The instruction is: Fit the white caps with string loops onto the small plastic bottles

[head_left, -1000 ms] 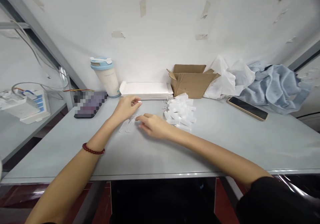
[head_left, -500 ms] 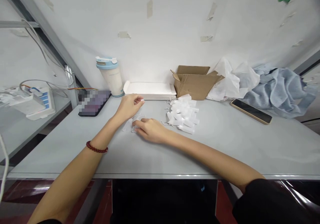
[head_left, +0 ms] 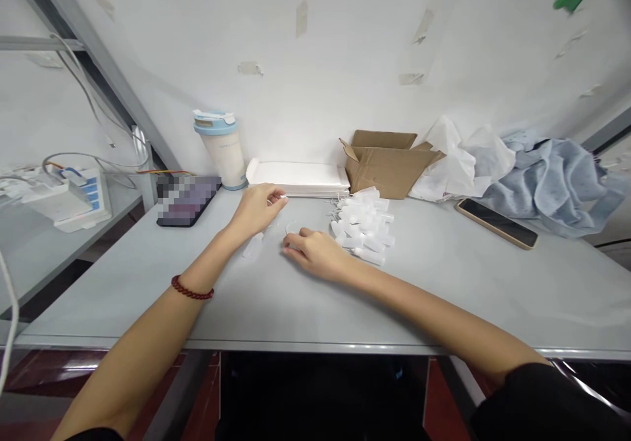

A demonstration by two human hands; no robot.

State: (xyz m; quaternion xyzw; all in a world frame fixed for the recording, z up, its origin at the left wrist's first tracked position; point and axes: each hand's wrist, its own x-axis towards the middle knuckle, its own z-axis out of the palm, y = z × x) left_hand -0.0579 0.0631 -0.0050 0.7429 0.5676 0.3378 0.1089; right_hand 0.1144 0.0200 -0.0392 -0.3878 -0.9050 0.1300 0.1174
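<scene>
My left hand is closed in a pinch, and a tiny white bit shows at its fingertips, too small to name. Below that hand a small translucent plastic piece lies on the grey table. My right hand rests low over the tabletop with its fingers curled together. A thin white string loops up beside those fingers; whatever they grip is hidden. Just right of my right hand is a pile of small translucent white plastic pieces with thin strings, looking like little tubes or tags.
Along the wall stand a tumbler, a stack of white card or paper, an open cardboard box, white plastic bags and a blue cloth. Phones lie at left and right. A power strip sits far left.
My right hand has moved to the right, away from the translucent piece on the table, which now shows more fully. My left hand has stayed in nearly the same place.
</scene>
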